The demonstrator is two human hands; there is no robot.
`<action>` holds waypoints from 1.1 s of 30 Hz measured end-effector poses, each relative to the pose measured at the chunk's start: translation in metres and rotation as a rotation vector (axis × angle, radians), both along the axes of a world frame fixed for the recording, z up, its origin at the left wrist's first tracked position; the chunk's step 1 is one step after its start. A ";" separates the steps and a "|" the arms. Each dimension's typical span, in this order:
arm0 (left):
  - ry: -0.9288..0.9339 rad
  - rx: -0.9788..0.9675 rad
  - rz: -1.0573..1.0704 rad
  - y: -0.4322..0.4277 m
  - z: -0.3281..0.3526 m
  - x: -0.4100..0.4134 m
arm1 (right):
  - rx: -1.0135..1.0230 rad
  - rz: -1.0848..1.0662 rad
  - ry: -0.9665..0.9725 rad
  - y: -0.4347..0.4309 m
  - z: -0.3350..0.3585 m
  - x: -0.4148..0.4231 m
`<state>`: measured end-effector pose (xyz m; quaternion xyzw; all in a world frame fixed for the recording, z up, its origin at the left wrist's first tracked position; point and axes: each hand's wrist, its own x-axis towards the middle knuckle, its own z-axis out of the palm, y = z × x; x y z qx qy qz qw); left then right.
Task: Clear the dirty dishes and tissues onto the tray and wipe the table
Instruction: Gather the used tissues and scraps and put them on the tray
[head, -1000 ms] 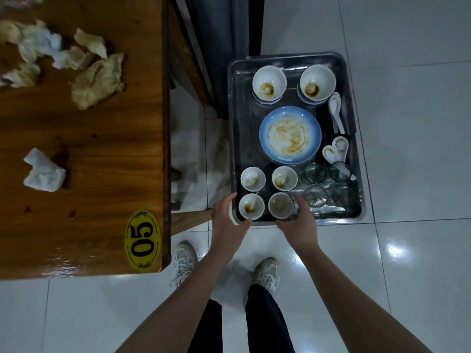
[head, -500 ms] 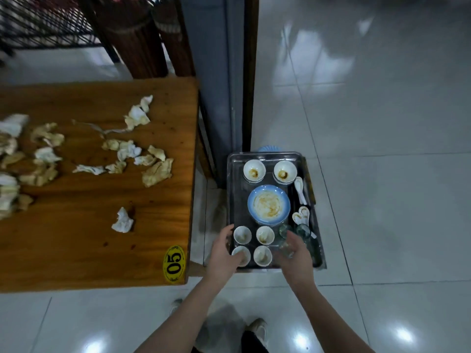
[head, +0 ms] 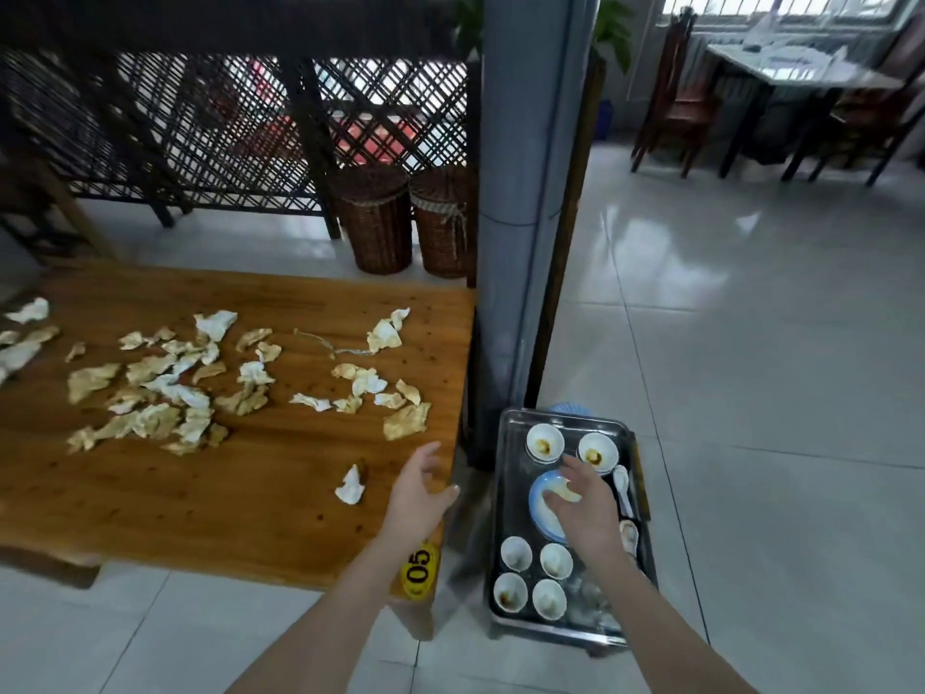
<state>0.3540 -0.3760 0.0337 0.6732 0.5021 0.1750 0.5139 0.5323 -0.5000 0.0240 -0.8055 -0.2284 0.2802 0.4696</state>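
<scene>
My left hand (head: 418,493) hangs over the right edge of the wooden table (head: 250,518), fingers loosely spread and holding nothing. My right hand (head: 583,508) hovers over the metal tray (head: 560,417), fingers also spread wide and empty, covering part of the blue plate (head: 540,515).

On the tray I count two white bowls (head: 544,442) at the far end, each with a brown stain, the one plate in the middle, and four small cups (head: 516,553) in a two-by-two block at the near left. Two white spoons (head: 622,485) lie along the right wall. The clear glasses (head: 590,598) in the near right corner are too blurred to count.

The crumpled tissues (head: 150,393) are all on the table, scattered from the left edge to near the right one (too many and too overlapped for an exact count). One white tissue (head: 350,485) sits alone, just beside my left hand. A yellow sticker (head: 419,568) marked 05 is at the near right corner.

The tray stands apart from the table's right edge, with a narrow gap between them. A grey pillar (head: 520,192) rises just beyond its far left corner. Two wicker baskets (head: 378,217) stand side by side past the table's far edge. To the right of the tray the tiled floor (head: 776,393) lies wide open.
</scene>
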 end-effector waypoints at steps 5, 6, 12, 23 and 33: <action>-0.032 -0.010 0.043 0.036 0.022 -0.048 | 0.063 0.074 0.006 0.040 0.025 -0.034; -0.041 -0.015 0.054 0.045 0.024 -0.061 | 0.066 0.079 0.003 0.050 0.027 -0.044; -0.079 -0.027 0.086 0.092 0.028 -0.148 | 0.046 0.140 0.056 0.100 0.028 -0.125; -0.039 -0.077 0.093 0.152 0.000 -0.249 | -0.091 0.188 -0.148 0.149 0.009 -0.224; 0.061 -0.100 0.031 0.164 -0.027 -0.255 | -0.191 0.170 -0.156 0.159 -0.013 -0.239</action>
